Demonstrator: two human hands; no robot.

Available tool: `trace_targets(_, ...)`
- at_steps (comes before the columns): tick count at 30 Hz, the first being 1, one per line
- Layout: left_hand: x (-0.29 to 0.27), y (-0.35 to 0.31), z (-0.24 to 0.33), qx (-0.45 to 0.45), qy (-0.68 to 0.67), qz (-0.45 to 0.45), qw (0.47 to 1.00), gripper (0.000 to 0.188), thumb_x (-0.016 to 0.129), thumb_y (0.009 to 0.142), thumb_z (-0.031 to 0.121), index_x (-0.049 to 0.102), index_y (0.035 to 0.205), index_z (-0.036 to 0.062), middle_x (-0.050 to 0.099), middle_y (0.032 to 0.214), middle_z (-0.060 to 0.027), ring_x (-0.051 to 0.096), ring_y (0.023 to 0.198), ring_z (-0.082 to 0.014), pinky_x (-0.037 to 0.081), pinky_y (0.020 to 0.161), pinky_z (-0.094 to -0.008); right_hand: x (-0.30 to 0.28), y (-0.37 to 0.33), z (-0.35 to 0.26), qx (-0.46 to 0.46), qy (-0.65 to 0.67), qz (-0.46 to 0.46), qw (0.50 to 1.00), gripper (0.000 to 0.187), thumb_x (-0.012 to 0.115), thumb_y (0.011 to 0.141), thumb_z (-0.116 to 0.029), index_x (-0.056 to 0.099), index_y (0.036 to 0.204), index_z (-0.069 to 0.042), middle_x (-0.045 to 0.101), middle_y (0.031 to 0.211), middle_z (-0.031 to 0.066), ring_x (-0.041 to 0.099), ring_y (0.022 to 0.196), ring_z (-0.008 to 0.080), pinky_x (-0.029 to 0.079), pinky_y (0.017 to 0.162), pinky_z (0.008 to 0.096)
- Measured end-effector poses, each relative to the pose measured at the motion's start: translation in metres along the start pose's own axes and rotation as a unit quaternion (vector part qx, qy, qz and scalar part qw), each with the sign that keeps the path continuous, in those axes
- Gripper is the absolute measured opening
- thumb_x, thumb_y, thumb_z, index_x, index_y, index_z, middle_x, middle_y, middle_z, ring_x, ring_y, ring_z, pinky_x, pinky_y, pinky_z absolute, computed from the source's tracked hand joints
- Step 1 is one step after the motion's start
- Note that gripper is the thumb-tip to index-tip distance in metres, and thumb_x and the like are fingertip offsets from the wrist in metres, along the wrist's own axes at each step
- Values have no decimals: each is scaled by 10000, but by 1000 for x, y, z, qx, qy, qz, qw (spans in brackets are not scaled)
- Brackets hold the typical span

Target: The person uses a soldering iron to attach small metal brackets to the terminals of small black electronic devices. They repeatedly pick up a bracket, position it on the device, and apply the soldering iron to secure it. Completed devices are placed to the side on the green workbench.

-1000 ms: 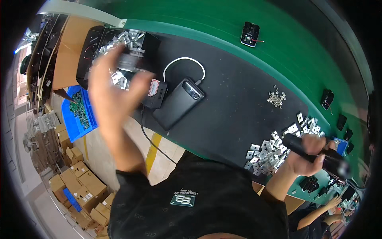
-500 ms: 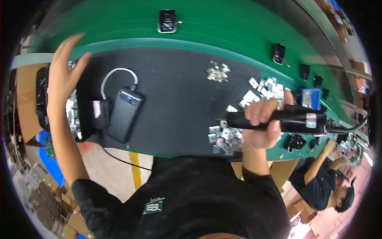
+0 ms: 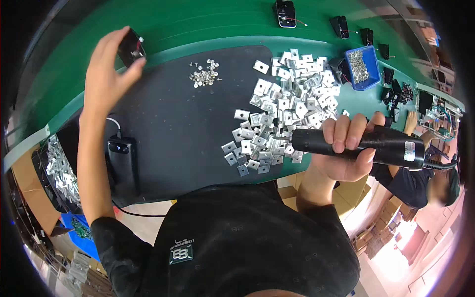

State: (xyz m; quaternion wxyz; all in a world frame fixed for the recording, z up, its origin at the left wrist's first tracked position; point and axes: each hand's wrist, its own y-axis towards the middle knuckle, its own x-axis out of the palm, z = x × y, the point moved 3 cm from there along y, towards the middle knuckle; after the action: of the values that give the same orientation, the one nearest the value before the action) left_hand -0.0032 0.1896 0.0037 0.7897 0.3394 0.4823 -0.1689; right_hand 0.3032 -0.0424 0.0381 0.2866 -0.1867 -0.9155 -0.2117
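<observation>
My left hand reaches over the far-left part of the bench, its fingers and thumb around the edges of a small black plastic housing with a red wire. In my right hand lies a black corded electric screwdriver, held level, its bit pointing left. Below and beyond the tool spreads a large pile of silver metal clips with holes. A small heap of screws sits on the black mat between my hands.
A black power bank with a white cable stands by my left forearm. Right of the clips is a blue bin of small metal parts. More black housings line the green belt. A co-worker is at the right.
My view has swung right, so the bench things appear farther left. My left hand, open and empty before, has closed on the black housing. My right hand keeps the screwdriver.
</observation>
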Motion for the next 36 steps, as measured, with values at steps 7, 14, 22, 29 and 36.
trace_targets(7, 11, -53, 112, 52, -45, -254, 965, 849, 800, 566, 211, 478, 1341, 80, 479, 1309, -142, 475, 1193, -328, 337, 1041, -502, 0, 21, 26, -25, -23, -17, 999, 573, 565, 907, -290, 358, 1398, -80, 441, 807, 7, 430, 664, 115, 377, 648, 294)
trace_targets(14, 38, -30, 160, 96, -83, -166, 978, 262, 735, 673, 153, 657, 913, 82, 608, 942, -36, 563, 987, -218, 378, 909, -405, 7, 41, 43, -17, -29, 4, 999, 667, 678, 846, -293, 320, 1374, -94, 512, 760, 45, 529, 628, 182, 473, 630, 362)
trace_targets(22, 76, -28, 179, 121, 5, -190, 974, 59, 597, 683, 83, 605, 738, 62, 547, 733, -48, 554, 800, -210, 397, 891, -380, 30, 70, 53, -26, -9, -57, 998, 624, 698, 829, -217, 349, 1315, -41, 533, 756, 71, 550, 610, 193, 508, 626, 375)
trace_targets(29, 28, -38, 173, 28, -94, -118, 988, 195, 739, 714, 128, 606, 845, 72, 648, 879, -40, 592, 848, -212, 414, 790, -352, 43, 68, 84, -38, -64, -114, 991, 522, 573, 889, -204, 361, 1349, -74, 506, 785, 52, 506, 646, 180, 456, 643, 377)
trace_targets(36, -13, -90, 125, -179, -186, -19, 966, 199, 745, 731, -8, 615, 880, 16, 695, 886, -106, 679, 791, -211, 520, 711, -288, 41, 67, 120, -22, -62, -95, 993, 471, 614, 834, -132, 384, 1227, -11, 539, 718, 86, 530, 593, 179, 474, 577, 346)
